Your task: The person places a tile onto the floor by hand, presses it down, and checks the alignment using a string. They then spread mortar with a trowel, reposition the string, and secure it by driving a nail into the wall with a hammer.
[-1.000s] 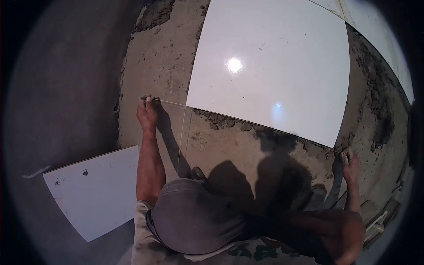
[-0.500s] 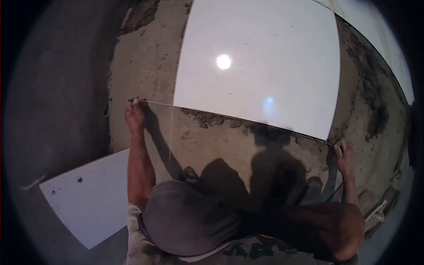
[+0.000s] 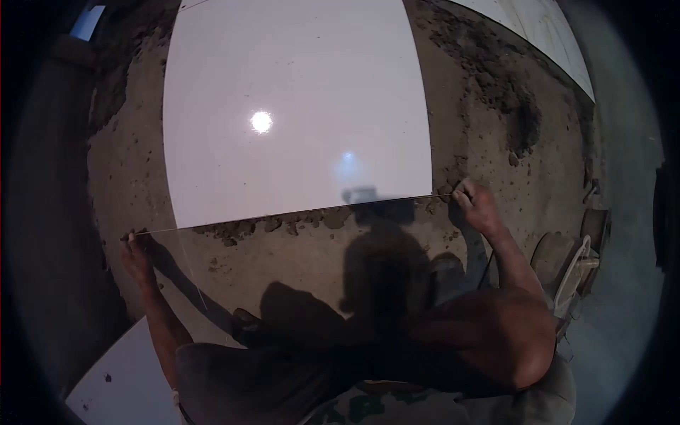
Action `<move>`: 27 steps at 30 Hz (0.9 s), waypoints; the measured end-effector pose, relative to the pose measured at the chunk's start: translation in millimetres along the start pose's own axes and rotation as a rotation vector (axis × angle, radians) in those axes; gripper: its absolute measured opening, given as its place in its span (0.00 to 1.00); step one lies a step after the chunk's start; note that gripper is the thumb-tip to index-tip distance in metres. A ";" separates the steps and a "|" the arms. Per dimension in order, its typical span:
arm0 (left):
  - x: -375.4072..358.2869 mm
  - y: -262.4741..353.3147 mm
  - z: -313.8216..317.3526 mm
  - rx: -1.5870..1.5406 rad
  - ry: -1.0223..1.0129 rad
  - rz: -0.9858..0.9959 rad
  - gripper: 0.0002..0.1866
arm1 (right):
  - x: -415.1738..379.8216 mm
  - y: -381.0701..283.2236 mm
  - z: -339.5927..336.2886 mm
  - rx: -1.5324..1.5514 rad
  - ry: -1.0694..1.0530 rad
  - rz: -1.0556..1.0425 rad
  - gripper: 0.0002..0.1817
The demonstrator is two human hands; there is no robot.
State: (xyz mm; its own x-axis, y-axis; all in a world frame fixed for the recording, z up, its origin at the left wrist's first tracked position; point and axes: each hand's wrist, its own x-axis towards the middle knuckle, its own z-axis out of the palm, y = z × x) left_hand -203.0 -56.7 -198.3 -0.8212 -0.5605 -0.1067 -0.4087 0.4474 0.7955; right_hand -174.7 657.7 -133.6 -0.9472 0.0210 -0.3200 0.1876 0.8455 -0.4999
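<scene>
Head view: thin taut string line (image 3: pixel 297 212) along the large glossy white floor tile (image 3: pixel 297 113) edge
Left hand (image 3: pixel 134 251): pinched shut on one end — over rough grey mortar bed (image 3: pixel 297 248)
Right hand (image 3: pixel 478 205): closed on the other

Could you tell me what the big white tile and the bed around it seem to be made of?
The white tile looks like glazed ceramic or porcelain: flat, glossy, mirroring a lamp as a bright spot. The bed looks like sandy mortar: brown, matte, crumbly, with clods along the tile's edge. Whether it is wet or dry cannot be told.
</scene>
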 end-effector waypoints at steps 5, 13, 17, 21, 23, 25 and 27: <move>-7.9 16.1 4.9 -0.012 0.004 -0.050 0.20 | -1.7 2.7 -1.9 -0.026 -0.017 0.058 0.08; 1.3 -1.4 -2.6 0.069 -0.060 0.027 0.21 | -2.0 2.2 -4.3 0.020 -0.004 0.064 0.08; 0.3 2.9 0.4 0.053 -0.042 0.013 0.21 | -3.1 2.3 -3.0 -0.011 0.007 0.058 0.09; -5.9 11.6 1.2 0.020 0.001 -0.015 0.21 | -3.0 3.6 -2.6 -0.003 0.008 0.095 0.09; -4.7 10.1 -0.9 0.062 -0.029 0.024 0.22 | -2.3 3.1 -4.7 -0.036 0.017 0.079 0.09; -0.2 1.4 -4.7 0.108 -0.063 0.061 0.23 | -3.2 6.5 -4.1 -0.069 0.024 0.068 0.09; 5.2 -7.5 -6.7 0.035 -0.076 -0.019 0.23 | -2.4 12.2 -0.7 -0.034 0.053 -0.001 0.09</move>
State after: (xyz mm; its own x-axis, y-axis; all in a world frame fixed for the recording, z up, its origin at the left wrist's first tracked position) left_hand -201.5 -67.6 -200.8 -0.8403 -0.5156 -0.1676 -0.4374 0.4621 0.7714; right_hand -170.4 668.3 -138.3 -0.9599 0.0476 -0.2763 0.1787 0.8631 -0.4723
